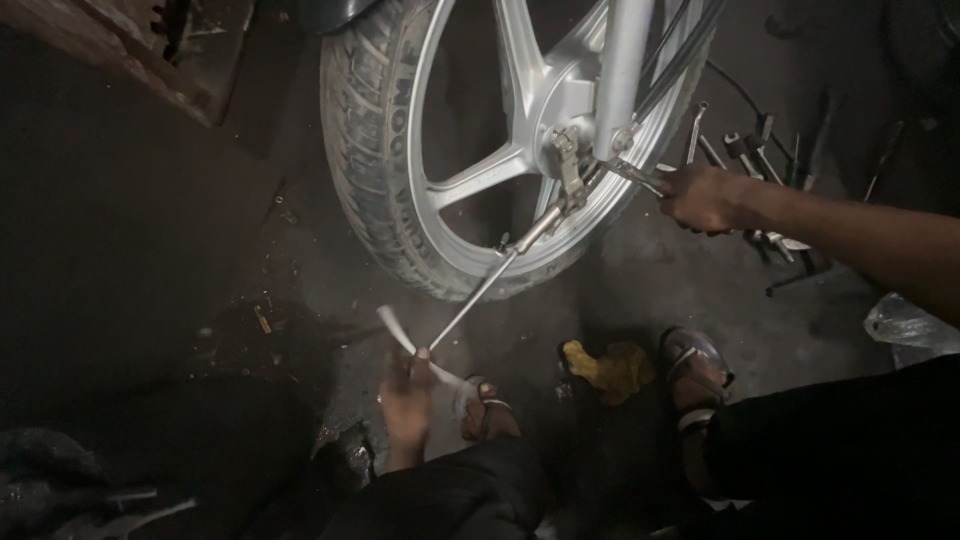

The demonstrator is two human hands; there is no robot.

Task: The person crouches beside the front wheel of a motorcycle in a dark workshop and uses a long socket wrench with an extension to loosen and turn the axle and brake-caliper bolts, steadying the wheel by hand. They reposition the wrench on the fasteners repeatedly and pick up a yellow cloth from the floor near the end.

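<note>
A motorcycle wheel [400,160] with a silver spoked alloy rim and black tyre stands ahead. My left hand [407,395] grips the crossbar handle of a long T-handle wrench [480,295], whose shaft runs up to the axle nut [565,165] at the hub. My right hand [700,197] holds a slim metal spanner [635,175] against the other side of the axle, beside the silver fork leg [620,70]. The crossbar looks blurred.
Several loose spanners and sockets [745,150] lie on the dark concrete floor behind my right hand. A yellow rag [605,368] lies between my sandalled feet [695,370]. A crumpled plastic bag [905,325] sits at the right edge.
</note>
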